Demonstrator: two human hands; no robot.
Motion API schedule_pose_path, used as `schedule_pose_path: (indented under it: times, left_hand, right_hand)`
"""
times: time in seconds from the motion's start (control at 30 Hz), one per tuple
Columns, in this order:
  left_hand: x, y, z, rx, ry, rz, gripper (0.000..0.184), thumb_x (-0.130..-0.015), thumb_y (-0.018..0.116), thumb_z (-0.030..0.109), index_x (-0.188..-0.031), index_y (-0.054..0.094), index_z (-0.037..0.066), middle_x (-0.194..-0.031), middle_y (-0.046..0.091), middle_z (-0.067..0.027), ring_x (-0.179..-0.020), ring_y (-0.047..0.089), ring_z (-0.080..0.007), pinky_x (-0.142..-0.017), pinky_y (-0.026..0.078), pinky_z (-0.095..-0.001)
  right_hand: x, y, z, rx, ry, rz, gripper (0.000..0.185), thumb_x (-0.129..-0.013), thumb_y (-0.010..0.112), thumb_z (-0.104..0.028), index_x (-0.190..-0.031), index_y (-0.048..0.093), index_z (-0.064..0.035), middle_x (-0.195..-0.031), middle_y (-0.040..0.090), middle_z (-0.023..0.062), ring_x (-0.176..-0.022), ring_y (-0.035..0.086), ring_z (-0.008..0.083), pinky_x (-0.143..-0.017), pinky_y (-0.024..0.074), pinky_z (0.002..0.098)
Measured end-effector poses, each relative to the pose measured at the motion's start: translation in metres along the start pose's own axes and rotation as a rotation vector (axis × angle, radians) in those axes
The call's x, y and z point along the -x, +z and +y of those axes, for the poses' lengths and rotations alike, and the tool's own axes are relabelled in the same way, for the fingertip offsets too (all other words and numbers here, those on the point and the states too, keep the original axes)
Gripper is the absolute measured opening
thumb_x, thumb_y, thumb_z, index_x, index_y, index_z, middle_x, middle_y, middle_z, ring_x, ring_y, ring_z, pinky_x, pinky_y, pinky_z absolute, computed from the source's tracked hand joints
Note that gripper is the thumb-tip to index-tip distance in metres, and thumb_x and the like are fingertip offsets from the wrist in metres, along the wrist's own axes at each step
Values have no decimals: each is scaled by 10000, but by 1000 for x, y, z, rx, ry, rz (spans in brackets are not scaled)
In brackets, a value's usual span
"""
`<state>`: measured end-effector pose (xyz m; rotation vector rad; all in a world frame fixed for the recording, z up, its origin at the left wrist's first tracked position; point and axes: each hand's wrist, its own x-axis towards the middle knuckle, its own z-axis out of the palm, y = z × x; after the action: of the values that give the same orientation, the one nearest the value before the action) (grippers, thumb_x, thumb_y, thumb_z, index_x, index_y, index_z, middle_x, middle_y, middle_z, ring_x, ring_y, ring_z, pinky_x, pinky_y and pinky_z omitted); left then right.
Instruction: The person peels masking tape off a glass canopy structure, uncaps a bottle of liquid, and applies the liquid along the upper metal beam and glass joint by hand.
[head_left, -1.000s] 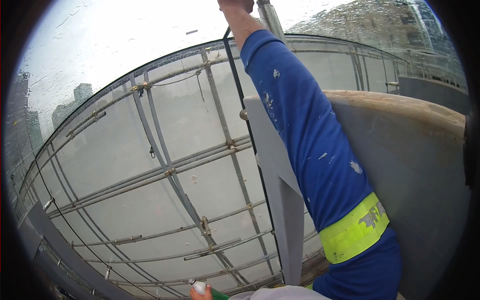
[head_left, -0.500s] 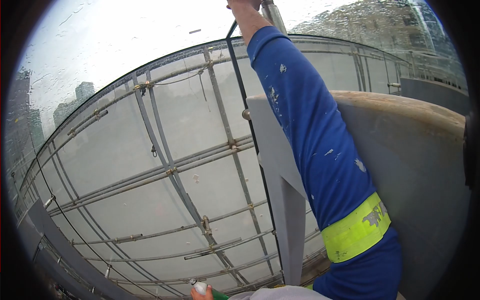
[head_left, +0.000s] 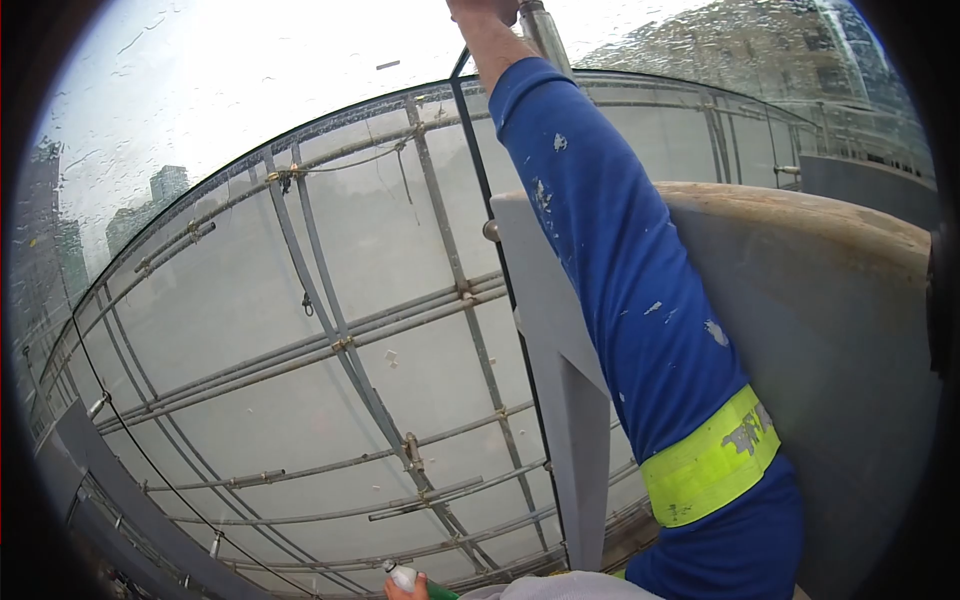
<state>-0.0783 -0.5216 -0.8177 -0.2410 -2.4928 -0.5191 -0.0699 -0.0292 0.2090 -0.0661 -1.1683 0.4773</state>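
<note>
My right arm, in a blue sleeve (head_left: pixel 620 240) with a yellow-green band (head_left: pixel 710 455), stretches up to the top edge. Only part of my right hand (head_left: pixel 487 8) shows there; its fingers are cut off by the frame. Close beside it is a metal cylinder (head_left: pixel 545 38), and whether the hand touches it is unclear. At the bottom edge my left hand (head_left: pixel 405 590) is closed around a small white bottle-like object (head_left: pixel 402 574) with a metallic tip. Something green (head_left: pixel 440 592) lies right next to that hand. The rest of the left arm is hidden.
Wet glass panels (head_left: pixel 250 90) with a dark joint (head_left: pixel 490 190) stand ahead. Scaffold poles (head_left: pixel 350 345) cross behind them, before a pale surface. A grey curved panel (head_left: pixel 820 330) with a worn top edge is on the right, a grey fin (head_left: pixel 580 450) beside it. A thin cable (head_left: pixel 150 445) runs lower left.
My right hand and sleeve have shifted slightly to the left at the top. The left hand with the white object has barely moved.
</note>
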Motion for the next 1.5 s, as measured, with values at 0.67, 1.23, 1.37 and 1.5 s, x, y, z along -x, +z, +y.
schedule_pose_path:
  times: [0.67, 1.23, 1.37, 1.5]
  left_hand:
    - [14, 15, -7, -74, 164, 6, 293, -951, 681, 186, -1161, 685, -18, -1084, 734, -163, -1037, 687, -273, -913, 520, -404]
    - [0, -16, -3, 105, -146, -70, 373, -875, 749, 228, -1146, 662, -13, -1073, 698, -165, -1013, 670, -287, -900, 513, -418]
    - [2, -20, -1, 140, -201, -83, 395, -857, 765, 238, -1143, 657, -12, -1070, 689, -165, -1008, 665, -290, -897, 511, -422]
    - [0, -27, 2, 161, -240, -89, 417, -839, 781, 248, -1139, 652, -11, -1067, 681, -166, -1002, 661, -294, -893, 509, -425]
  right_hand:
    - [-26, 41, 13, 646, 28, 72, 1025, -943, 585, -556, -1540, 137, 147, -1575, 266, 353, -1495, 312, 399, -1191, 294, 600]
    - [-22, 19, -2, 754, -67, -261, 712, -984, 541, -397, -1426, 433, 151, -1542, 308, 364, -1422, 359, 505, -1150, 340, 635]
    - [-15, 8, 2, 423, 78, -116, 621, -991, 507, -357, -1405, 529, 106, -1511, 327, 394, -1415, 314, 559, -1125, 364, 657]
    - [-20, 26, 6, 534, -3, -56, 593, -993, 508, -343, -1384, 553, 101, -1497, 353, 396, -1402, 334, 563, -1107, 357, 676]
